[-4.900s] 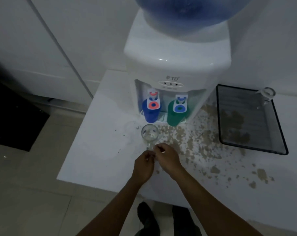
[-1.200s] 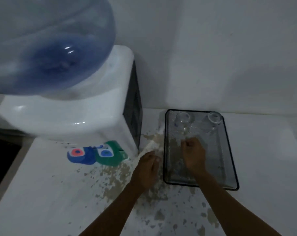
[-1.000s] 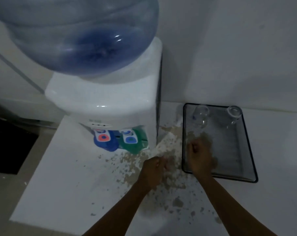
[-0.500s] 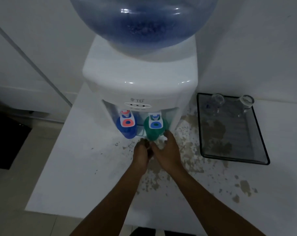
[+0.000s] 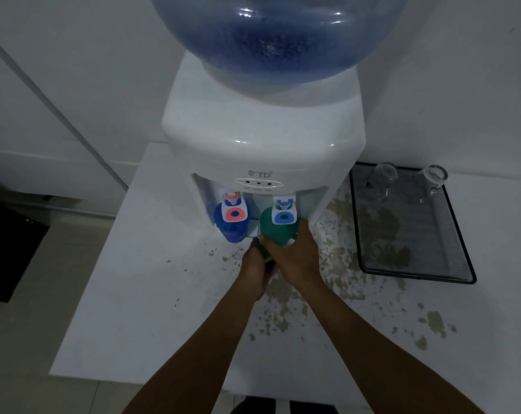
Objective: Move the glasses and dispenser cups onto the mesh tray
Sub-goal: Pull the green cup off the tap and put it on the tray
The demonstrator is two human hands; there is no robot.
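The green cup (image 5: 278, 234) sat under the dispenser's (image 5: 262, 162) right tap, gripped by the right hand (image 5: 298, 258) and left hand (image 5: 257, 268); two glasses (image 5: 383, 179) stood on the mesh tray (image 5: 459, 258).

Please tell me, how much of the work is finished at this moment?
Done: two glasses stand at the far end of the tray. In hand: the right hand and left hand are closing on the green cup under its tap. Left: the green cup and blue cup.
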